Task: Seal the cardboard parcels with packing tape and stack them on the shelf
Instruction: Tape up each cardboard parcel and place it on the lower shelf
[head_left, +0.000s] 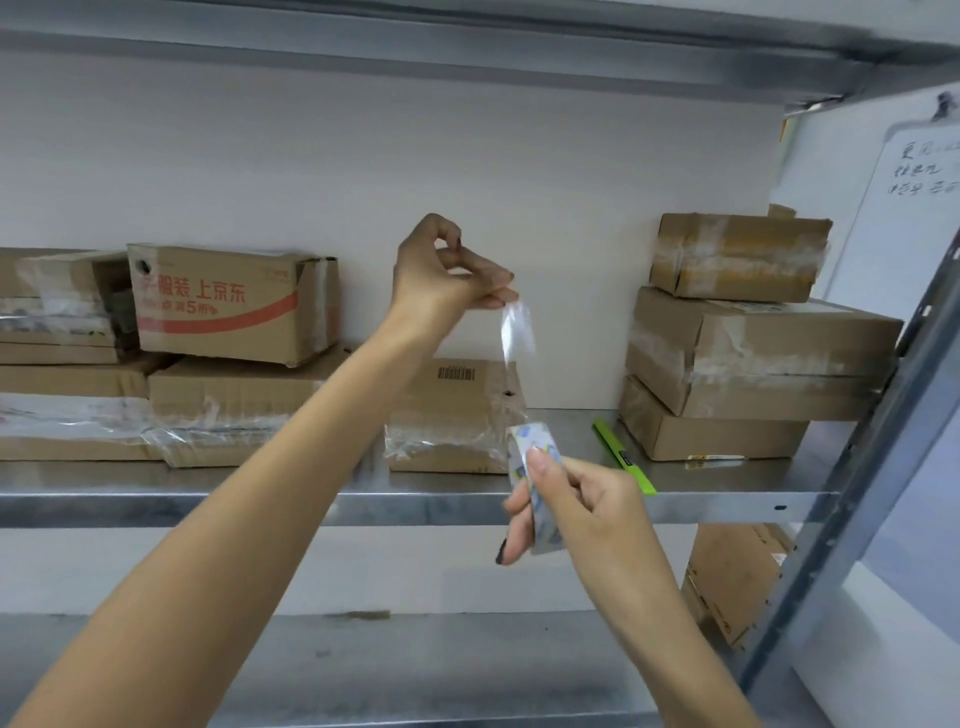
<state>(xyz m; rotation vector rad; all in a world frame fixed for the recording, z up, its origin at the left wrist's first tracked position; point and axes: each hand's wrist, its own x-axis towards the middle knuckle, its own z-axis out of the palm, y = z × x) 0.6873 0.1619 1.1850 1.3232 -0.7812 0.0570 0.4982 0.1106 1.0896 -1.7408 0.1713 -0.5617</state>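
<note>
Cardboard parcels (753, 353) sit stacked on the steel shelf (208, 501); the left hand (447, 283) pinches the free end of clear tape (517, 332) up high, the right hand (576, 512) grips the roll (537, 452) below, before the shelf edge.

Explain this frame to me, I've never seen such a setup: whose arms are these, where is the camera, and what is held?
No machine here: a person wears a camera on the head, so you look down along their own arms. The left hand pinches the free end of a clear tape strip pulled from the tape roll that the right hand grips. Behind, a metal shelf carries taped cardboard parcels, with a flat green item lying beside the right-hand stack.
</note>
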